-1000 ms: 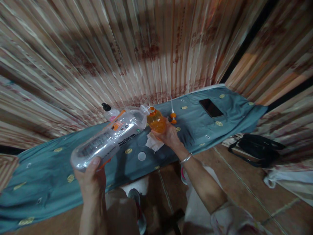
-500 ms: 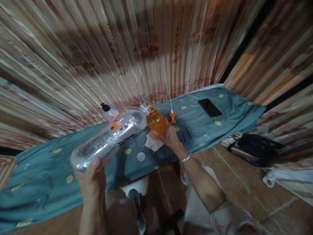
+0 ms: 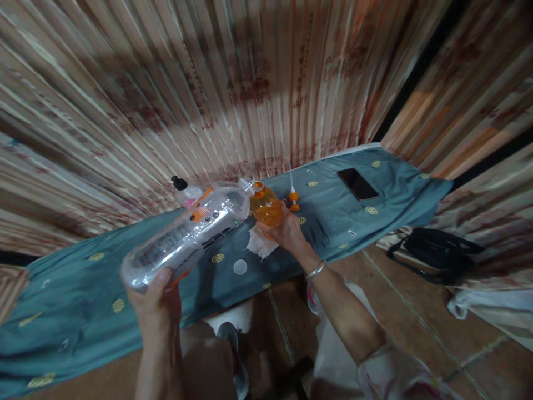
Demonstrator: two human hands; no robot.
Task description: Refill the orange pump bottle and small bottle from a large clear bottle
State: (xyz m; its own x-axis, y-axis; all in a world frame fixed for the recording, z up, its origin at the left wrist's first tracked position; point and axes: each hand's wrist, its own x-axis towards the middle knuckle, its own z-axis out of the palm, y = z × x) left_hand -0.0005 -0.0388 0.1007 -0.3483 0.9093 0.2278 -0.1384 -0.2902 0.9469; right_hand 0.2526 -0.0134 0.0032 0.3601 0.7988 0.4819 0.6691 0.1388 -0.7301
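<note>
Tilting the large clear plastic bottle (image 3: 187, 236) in your left hand (image 3: 156, 303), its mouth meets the small orange bottle (image 3: 265, 206) your right hand (image 3: 287, 230) grips above the teal-clothed worktop (image 3: 83, 300); misalignment could spill liquid.

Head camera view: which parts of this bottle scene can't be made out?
- Label print on the clear bottle: too small and blurred.
- Liquid passing between the clear bottle and orange bottle: indiscernible.
- Tissue: partly behind the right hand.
- Clear bottle's base: covered by the left hand.
</note>
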